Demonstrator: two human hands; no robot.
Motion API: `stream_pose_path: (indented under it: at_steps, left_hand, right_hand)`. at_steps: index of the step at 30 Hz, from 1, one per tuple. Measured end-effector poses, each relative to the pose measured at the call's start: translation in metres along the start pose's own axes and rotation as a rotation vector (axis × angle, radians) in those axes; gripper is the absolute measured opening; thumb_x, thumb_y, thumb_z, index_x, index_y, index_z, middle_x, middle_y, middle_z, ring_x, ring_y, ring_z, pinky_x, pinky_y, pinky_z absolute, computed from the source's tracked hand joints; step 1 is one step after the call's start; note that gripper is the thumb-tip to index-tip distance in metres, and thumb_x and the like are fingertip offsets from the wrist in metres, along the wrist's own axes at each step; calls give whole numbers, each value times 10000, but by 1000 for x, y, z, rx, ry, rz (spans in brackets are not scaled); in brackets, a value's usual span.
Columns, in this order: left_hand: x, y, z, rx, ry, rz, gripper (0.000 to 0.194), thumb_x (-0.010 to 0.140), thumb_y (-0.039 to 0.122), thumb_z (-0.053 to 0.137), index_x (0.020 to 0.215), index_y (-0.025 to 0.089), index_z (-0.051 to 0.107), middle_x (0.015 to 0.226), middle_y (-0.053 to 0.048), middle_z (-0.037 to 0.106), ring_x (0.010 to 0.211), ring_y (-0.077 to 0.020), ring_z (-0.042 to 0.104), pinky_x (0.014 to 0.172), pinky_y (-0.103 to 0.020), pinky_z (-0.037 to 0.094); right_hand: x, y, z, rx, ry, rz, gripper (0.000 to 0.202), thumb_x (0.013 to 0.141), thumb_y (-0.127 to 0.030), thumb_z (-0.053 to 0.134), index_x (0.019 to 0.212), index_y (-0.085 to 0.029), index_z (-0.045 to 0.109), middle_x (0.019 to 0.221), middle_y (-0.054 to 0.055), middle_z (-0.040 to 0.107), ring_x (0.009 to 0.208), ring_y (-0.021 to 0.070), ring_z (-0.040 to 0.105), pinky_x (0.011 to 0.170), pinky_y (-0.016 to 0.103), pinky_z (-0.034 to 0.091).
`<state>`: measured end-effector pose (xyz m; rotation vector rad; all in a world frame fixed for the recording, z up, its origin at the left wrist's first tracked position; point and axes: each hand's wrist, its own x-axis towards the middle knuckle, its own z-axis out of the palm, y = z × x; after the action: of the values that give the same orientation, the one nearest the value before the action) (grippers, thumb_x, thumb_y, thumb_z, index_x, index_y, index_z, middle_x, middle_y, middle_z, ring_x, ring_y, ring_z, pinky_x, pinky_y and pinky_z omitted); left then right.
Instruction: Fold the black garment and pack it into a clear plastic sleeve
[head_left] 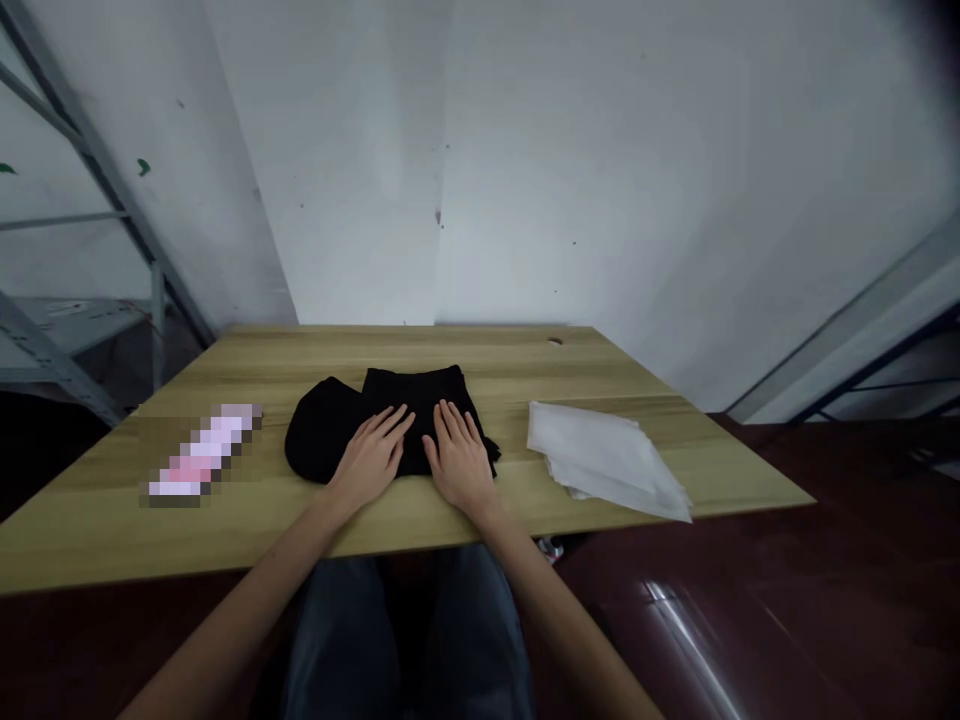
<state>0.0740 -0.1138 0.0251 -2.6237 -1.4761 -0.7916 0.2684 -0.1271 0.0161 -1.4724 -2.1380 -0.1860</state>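
Observation:
A folded black cloth item (416, 388) lies on the wooden table in front of me, with a rounded part sticking out at its left. My left hand (373, 455) rests flat on its middle, fingers spread and pointing up to the right. Beside it, my right hand (459, 455) lies on the right part of the cloth, fingers stretched out and the thumb apart. Neither hand grips anything. What lies under the palms is hidden.
Several thin whitish translucent sheets or bags (607, 455) lie to the right, reaching the front edge of the table (247, 545). A pixelated pink and white object (206, 450) is at the left. Metal racks (112, 190) stand beside the wall.

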Motion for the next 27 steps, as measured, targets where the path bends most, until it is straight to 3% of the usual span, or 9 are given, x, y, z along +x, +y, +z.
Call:
stream_pose_path:
  at_steps: [3,6,10,13,16,20,23,25,27]
  left_hand:
    - [-1,0,1,-7,-13,-15,528,1084,382,427,1587,255,524,1654,-64,496,1545,-280,446,1266,-490,394]
    - [-1,-2,3,0,-15,-15,569,1064,462,498,1592,248,516,1666,-71,479,1546,-300,441,1260,-494,403]
    - [1,-4,8,2,10,-34,534,1077,435,480,1568,235,544,1646,-71,508,1527,-289,468,1256,-487,412]
    - [2,-5,11,2,24,-27,535,1068,426,499,1569,243,539,1645,-73,510,1520,-300,477,1238,-510,434]
    - [1,-3,10,21,61,-5,546,1069,439,503,1582,251,516,1672,-75,471,1541,-315,446,1251,-548,408]
    - [-3,4,4,20,145,31,525,1079,442,502,1572,263,502,1684,-94,451,1565,-315,407,1301,-596,303]
    - [-3,10,-2,-67,243,35,448,1077,381,527,1505,247,527,1616,-125,529,1521,-310,465,1300,-605,296]
    - [4,13,-10,-203,341,-9,397,1066,339,557,1451,246,536,1497,-137,619,1407,-293,579,1234,-574,411]
    - [20,12,-23,-393,449,-77,394,1045,319,597,1426,246,523,1319,-124,693,1162,-242,712,1043,-469,582]
  right_hand:
    - [5,28,-16,-14,69,79,548,1129,-343,316,1574,-94,516,1630,166,510,1545,281,425,1291,483,300]
    - [17,91,-43,-87,67,215,508,1080,-210,327,1481,-104,620,1516,192,618,1433,309,546,1196,483,407]
    - [36,177,-75,-236,-226,432,431,1031,-209,475,1366,-65,705,1418,256,669,1312,347,636,1087,451,468]
    - [42,205,-84,-266,-474,487,408,1040,-319,542,1360,-132,715,1416,217,682,1314,346,633,1073,447,457]
    - [42,207,-81,-281,-518,491,378,1050,-338,531,1336,-170,711,1415,186,682,1286,333,645,1069,444,443]
    - [39,201,-78,-311,-370,421,261,1017,-272,561,1182,-169,735,1311,165,721,1190,306,675,1073,438,430]
    - [48,186,-89,-296,-122,290,196,1019,-227,537,1079,-177,717,1115,129,769,1064,280,692,1105,468,415]
    - [60,164,-101,-273,138,137,187,1035,-228,521,1067,-193,702,1026,106,764,1010,269,679,1129,490,406]
    - [73,133,-113,-245,362,-53,190,1058,-245,512,1080,-214,698,1013,90,746,1044,265,652,1160,499,390]
